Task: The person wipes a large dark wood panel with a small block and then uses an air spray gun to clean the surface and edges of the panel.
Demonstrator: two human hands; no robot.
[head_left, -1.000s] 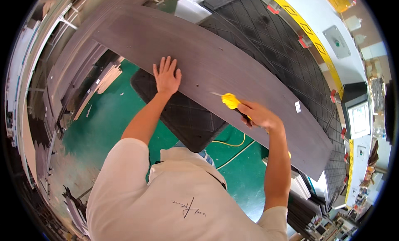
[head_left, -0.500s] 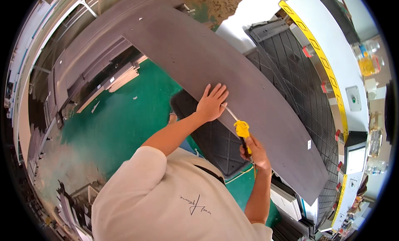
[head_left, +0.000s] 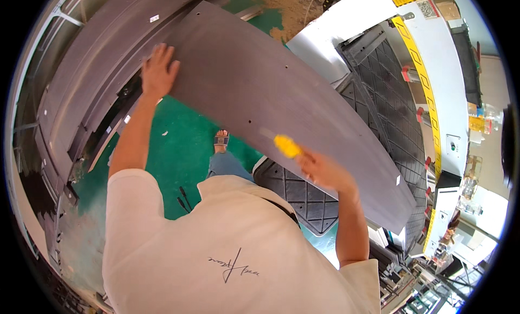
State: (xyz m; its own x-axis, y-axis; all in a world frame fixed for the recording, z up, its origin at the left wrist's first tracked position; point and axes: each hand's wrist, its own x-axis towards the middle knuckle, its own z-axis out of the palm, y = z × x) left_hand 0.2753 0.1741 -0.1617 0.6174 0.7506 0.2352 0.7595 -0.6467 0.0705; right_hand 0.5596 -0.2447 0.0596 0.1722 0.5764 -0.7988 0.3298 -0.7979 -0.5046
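The long grey-brown panel (head_left: 303,102) is lying slantwise across the middle of the frame, running from the upper left down to the lower right, with a black gridded pad (head_left: 283,188) showing below its near edge. By my judgement the work is sitting partway: small dark holes (head_left: 249,121) are showing in the panel, nothing is standing in them, and nothing in view is marking how much is left. The person's left hand (head_left: 158,73) is reaching toward the upper left, arm stretching well out, fingers spreading at the panel's left end and holding nothing. The right hand (head_left: 324,170) is gripping a yellow tool (head_left: 287,146), its forearm rising from the lower right and aiming the tool toward the upper left. The tip is blurring, so I'm not sure whether it's touching the panel. The two hands are working well apart.
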